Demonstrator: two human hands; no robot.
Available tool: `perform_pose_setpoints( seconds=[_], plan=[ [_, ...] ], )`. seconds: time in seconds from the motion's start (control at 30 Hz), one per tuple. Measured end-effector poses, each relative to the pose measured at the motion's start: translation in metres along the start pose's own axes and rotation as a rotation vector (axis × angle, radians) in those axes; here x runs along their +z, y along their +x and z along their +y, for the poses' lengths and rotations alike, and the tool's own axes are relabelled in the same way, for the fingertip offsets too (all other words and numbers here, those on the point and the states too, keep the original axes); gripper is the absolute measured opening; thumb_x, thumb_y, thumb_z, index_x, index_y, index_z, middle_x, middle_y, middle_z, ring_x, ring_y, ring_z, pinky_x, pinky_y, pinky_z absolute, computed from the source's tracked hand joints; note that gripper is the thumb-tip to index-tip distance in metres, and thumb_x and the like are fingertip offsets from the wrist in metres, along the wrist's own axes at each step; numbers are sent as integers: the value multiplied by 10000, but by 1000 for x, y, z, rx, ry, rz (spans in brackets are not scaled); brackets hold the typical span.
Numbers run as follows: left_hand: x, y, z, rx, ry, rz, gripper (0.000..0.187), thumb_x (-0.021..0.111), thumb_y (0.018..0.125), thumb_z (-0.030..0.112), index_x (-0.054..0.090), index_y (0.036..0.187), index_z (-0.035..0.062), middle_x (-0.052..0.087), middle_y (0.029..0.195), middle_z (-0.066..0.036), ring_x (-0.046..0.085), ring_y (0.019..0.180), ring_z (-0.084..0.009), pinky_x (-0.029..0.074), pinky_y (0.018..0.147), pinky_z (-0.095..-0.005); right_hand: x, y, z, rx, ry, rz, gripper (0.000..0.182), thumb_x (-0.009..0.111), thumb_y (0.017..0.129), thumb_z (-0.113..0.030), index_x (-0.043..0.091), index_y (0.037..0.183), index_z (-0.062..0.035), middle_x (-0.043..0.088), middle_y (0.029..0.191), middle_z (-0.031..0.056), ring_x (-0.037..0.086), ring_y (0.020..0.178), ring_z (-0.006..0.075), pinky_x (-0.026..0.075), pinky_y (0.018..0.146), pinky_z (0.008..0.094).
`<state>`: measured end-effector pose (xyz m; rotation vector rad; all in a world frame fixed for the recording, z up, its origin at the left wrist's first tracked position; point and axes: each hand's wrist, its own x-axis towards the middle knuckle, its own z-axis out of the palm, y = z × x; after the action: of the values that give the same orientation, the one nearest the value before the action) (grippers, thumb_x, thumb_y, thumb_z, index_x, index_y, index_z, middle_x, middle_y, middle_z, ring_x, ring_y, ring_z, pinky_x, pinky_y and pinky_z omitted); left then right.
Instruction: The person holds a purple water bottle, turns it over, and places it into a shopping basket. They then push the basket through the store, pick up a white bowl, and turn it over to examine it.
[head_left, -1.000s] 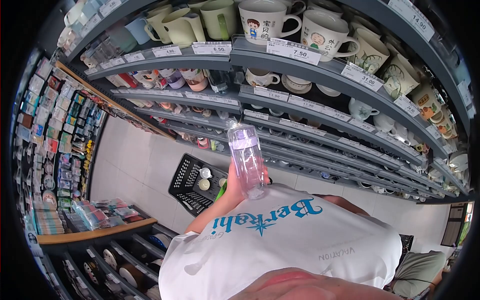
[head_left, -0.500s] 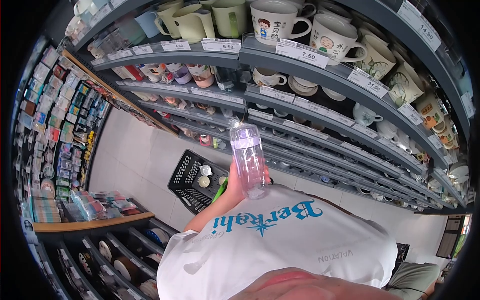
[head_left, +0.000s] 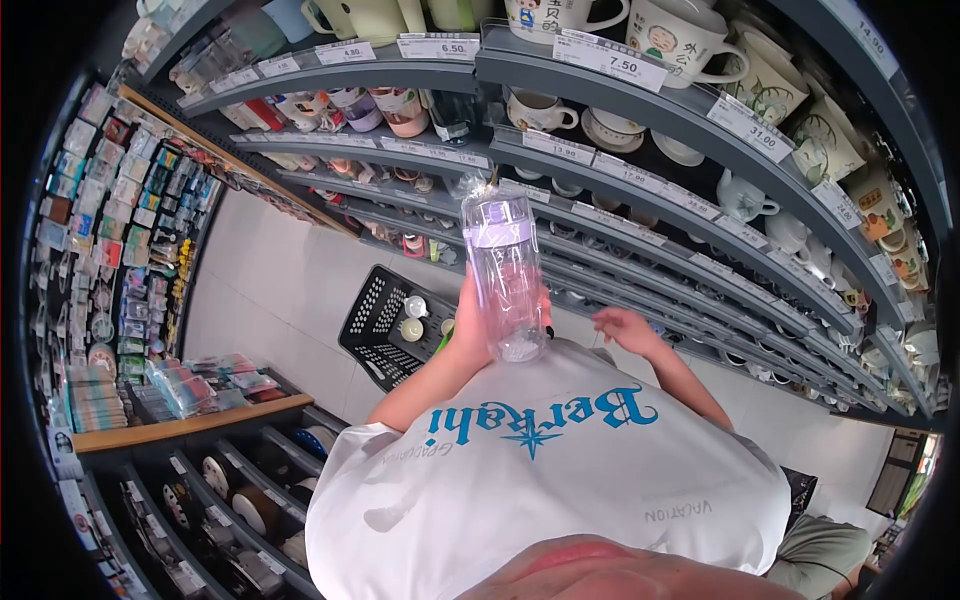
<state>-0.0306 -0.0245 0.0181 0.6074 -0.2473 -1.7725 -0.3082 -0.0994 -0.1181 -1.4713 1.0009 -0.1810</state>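
Note:
My left hand (head_left: pixel 478 318) is wrapped around a clear plastic water bottle (head_left: pixel 512 275) with a lilac lid and strap, held upright in front of my chest. The bottle is in a crinkled transparent wrapper gathered at the top. To its right, my right hand (head_left: pixel 624 328) is raised with loosely bent fingers and nothing in it. Behind my left forearm, a black perforated shopping basket (head_left: pixel 362 338) holds a white cup (head_left: pixel 415 306) and a yellowish cup (head_left: pixel 411 329).
Grey store shelves (head_left: pixel 625 85) with mugs, teapots and price tags curve across the top and right. A wall of small packaged goods (head_left: pixel 120 240) stands at left. Racks of plates (head_left: pixel 250 510) are at lower left. Pale tiled floor (head_left: pixel 260 285) lies between. Another person's trouser leg (head_left: pixel 825 555) shows at lower right.
My right hand has come into view at the right of the bottle. The bottle, still in my left hand, sits slightly higher in the picture, and the view has tilted downward.

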Motion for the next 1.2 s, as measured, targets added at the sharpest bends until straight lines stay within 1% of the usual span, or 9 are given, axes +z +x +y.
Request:
perform_pose_setpoints(
  seconds=[0.33,0.47,0.57,0.67,0.7,0.73,0.87,0.93,1.2],
  plan=[
    [30,3,4,7,146,-112,814,183,884,693,452,1231,8,596,980,-172,618,846,-289,515,755,-409,2,-26,-172,-705,122,251,238,551,880,-61,582,1105,10,586,1070,89,600,895,147,461,757,254],
    [34,5,2,-7,198,-175,816,167,885,696,448,1244,20,595,973,-158,615,841,-273,515,757,-405,7,-34,-196,-796,177,291,343,575,849,-62,531,1183,4,533,1178,108,577,991,177,449,812,282],
    [48,5,2,40,286,-208,819,152,887,695,444,1260,27,599,977,-152,615,838,-262,516,755,-397,12,-38,-204,-854,217,239,545,628,810,-115,426,1307,-19,446,1284,134,529,1094,223,437,864,333],
    [59,9,2,186,338,-83,798,139,906,667,438,1274,26,602,990,-149,619,840,-257,518,743,-389,18,-37,-204,-952,128,233,910,783,691,-239,269,1415,-38,309,1391,173,431,1212,293,394,957,390],
    [54,11,6,134,323,-218,792,133,911,658,435,1282,27,600,1009,-147,617,868,-255,515,764,-390,20,-39,-206,-950,128,232,910,783,691,-239,269,1415,-38,309,1391,173,431,1212,293,394,957,390],
    [53,12,9,82,308,-352,787,127,916,649,432,1290,28,598,1028,-145,614,895,-252,512,784,-392,22,-42,-210,-979,29,316,977,816,648,-273,261,1417,-39,292,1404,189,405,1235,312,388,968,398],
    [70,5,14,68,290,-276,724,155,947,593,401,1315,19,582,1101,-132,613,939,-246,508,810,-390,31,-55,-222,-1048,-294,514,1160,888,518,-352,234,1427,-50,179,1458,236,328,1287,381,369,1000,455],
    [81,5,13,162,385,-98,689,124,962,556,409,1313,35,573,1140,-130,576,1038,-243,473,901,-408,37,-56,-223,-1059,-273,493,1190,896,495,-356,226,1432,-57,129,1466,245,307,1295,403,360,1008,479],
    [72,11,19,286,595,-192,560,305,981,478,396,1304,29,541,1202,-112,546,1090,-204,452,911,-361,36,-55,-214,-1132,-311,525,1233,913,461,-329,208,1447,-101,16,1472,279,254,1316,460,377,1003,511]
  ],
)
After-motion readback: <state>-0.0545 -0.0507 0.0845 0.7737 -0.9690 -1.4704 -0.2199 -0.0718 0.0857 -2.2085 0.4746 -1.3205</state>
